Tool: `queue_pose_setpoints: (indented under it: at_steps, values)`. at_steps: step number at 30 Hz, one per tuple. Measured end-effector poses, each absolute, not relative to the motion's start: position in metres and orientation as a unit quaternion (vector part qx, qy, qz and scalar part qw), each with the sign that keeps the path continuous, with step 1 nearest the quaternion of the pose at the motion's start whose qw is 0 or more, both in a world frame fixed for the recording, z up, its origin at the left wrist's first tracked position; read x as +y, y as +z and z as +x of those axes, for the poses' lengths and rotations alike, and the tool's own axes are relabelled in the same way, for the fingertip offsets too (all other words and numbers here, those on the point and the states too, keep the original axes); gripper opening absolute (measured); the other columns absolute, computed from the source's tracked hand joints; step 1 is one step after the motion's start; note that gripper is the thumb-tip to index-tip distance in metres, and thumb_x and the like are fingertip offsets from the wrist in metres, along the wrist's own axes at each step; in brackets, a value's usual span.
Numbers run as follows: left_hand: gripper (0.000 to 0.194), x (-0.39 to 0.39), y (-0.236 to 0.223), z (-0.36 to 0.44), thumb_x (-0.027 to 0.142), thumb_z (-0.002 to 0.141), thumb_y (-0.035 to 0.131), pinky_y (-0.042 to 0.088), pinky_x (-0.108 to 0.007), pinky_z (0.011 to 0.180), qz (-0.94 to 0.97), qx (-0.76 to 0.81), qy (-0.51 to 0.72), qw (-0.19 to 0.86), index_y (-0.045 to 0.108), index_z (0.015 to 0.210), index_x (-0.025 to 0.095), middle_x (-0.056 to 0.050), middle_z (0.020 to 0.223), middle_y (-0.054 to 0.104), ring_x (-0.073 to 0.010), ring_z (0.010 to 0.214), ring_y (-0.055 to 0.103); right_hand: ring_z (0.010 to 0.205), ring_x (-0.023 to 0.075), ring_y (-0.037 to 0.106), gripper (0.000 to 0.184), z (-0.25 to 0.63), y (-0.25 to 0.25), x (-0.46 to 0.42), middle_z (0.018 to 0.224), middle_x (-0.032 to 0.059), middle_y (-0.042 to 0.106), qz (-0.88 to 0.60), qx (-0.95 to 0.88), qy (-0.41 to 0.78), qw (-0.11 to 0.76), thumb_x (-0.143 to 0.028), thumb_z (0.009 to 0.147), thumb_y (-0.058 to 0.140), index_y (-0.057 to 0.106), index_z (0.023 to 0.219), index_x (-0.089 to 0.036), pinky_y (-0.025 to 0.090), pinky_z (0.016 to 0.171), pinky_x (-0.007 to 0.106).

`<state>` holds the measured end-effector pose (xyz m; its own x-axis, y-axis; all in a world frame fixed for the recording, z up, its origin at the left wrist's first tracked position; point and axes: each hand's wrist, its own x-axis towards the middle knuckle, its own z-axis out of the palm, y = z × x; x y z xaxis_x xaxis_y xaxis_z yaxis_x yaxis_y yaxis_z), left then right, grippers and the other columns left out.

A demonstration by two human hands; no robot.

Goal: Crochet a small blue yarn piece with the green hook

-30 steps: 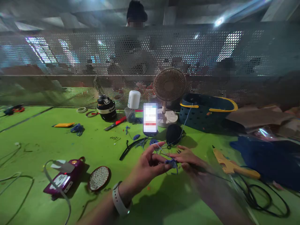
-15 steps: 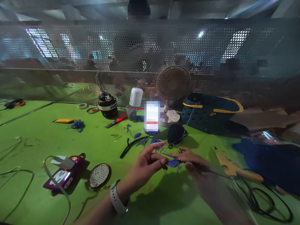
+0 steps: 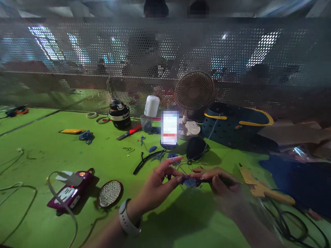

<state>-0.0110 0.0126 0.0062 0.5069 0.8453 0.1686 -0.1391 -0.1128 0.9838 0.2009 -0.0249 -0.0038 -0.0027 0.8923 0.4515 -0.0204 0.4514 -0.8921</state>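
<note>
My left hand (image 3: 155, 181) pinches the edge of a small blue-violet crochet piece (image 3: 191, 183) between thumb and fingers. Over its raised index finger runs a strand of pale blue yarn (image 3: 183, 169). My right hand (image 3: 226, 187) is closed around a dark crochet hook (image 3: 208, 180), whose tip meets the piece; the hook's end is hidden at the stitches. Just beyond the hands lies a dark ball of yarn (image 3: 196, 148). Several small blue crocheted bits, among them an oval one (image 3: 152, 149), rest on the green table (image 3: 103, 155).
A lit phone (image 3: 169, 129) stands before a desk fan (image 3: 193, 91). To its right is a dark blue basket (image 3: 232, 129) with yellow handles. A yellow glue gun (image 3: 269, 193) lies right, a purple power bank (image 3: 71, 191) and round studded mirror (image 3: 110, 194) left. Behind rises a perforated metal screen (image 3: 85, 55).
My right hand has turned slightly and shifted right, and the hook now lies flatter across the piece. The piece is blurred by motion. My left hand keeps its hold; the view has shifted slightly.
</note>
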Motion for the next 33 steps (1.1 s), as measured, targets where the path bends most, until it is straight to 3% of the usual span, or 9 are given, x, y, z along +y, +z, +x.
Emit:
queue_pose_setpoints:
  at_steps: [4,12,25,33]
  values:
    - [0.047,0.013,0.009,-0.011,0.028,0.089,0.065,0.051,-0.037,0.084,0.628,0.283,0.410,0.598,0.052,0.132,0.015,-0.008,0.090,0.072,-0.0198,0.089,0.067,0.108,0.0281,0.071,0.020,0.206,-0.004,-0.025,0.086,0.0060,0.082,-0.359,-0.598,0.408,0.589,-0.041,0.093,0.060,0.074,0.089,-0.027,0.057,0.093,0.049]
    - [0.045,0.013,0.013,-0.013,0.030,0.089,0.063,0.049,-0.035,0.080,0.646,0.310,0.407,0.566,0.052,0.131,0.016,-0.009,0.092,0.073,-0.0199,0.087,0.066,0.106,0.0287,0.072,0.021,0.208,-0.003,-0.025,0.092,0.0058,0.082,-0.357,-0.599,0.403,0.592,-0.041,0.093,0.059,0.074,0.090,-0.028,0.056,0.095,0.051]
    - [0.046,0.013,0.017,-0.014,0.030,0.088,0.064,0.051,-0.039,0.080,0.648,0.316,0.412,0.557,0.053,0.130,0.015,-0.010,0.089,0.075,-0.0221,0.085,0.068,0.096,0.0294,0.075,0.023,0.211,0.004,-0.024,0.088,0.0085,0.081,-0.363,-0.597,0.397,0.595,-0.042,0.092,0.060,0.075,0.086,-0.025,0.059,0.089,0.052]
    - [0.047,0.013,0.017,-0.013,0.031,0.088,0.065,0.052,-0.037,0.080,0.637,0.316,0.411,0.570,0.053,0.130,0.014,-0.010,0.089,0.074,-0.0214,0.086,0.068,0.085,0.0261,0.077,0.021,0.209,0.004,-0.024,0.087,0.0075,0.082,-0.384,-0.578,0.405,0.595,-0.040,0.091,0.063,0.075,0.084,-0.025,0.062,0.083,0.046]
